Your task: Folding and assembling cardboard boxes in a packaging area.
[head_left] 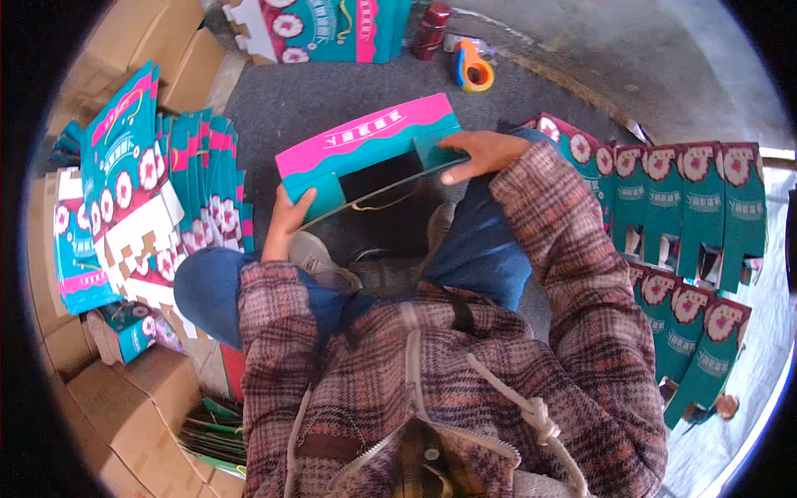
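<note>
An oblong teal-and-pink cardboard box [365, 151] lies at two o'clock from the left hand [288, 219], which pinches its corner, and nine o'clock from the right hand [488, 155], thumb and fingers spread.

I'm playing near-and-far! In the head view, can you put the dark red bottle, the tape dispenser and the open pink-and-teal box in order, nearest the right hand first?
1. Pink-and-teal box: touching the right hand.
2. Tape dispenser: ahead.
3. Dark red bottle: farther ahead, to the left.
</note>
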The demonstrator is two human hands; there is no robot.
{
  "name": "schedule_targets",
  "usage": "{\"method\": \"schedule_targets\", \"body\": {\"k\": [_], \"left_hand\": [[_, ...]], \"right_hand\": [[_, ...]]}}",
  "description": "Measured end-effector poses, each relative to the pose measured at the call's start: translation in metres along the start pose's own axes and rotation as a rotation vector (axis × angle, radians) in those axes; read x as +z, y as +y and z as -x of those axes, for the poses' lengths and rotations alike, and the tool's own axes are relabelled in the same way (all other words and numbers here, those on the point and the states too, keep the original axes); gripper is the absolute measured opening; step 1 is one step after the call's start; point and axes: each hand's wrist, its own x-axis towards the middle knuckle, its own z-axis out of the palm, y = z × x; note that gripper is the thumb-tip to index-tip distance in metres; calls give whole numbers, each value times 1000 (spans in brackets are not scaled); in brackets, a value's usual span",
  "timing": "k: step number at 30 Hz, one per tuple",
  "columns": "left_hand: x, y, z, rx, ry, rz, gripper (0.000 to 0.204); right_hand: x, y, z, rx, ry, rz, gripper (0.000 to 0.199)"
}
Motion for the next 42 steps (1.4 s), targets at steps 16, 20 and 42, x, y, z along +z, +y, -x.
{"method": "schedule_targets", "body": {"k": [16, 20, 42], "left_hand": [[8, 73, 18, -549, -82, 279, 73], [17, 102, 18, -478, 20, 256, 58], [369, 254, 40, 135, -1030, -521, 99]], "right_hand": [[-15, 20, -58, 500, 157, 4, 79], [-35, 12, -33, 458, 482, 0, 77], [139, 186, 388, 766, 1843, -1070, 56]]}}
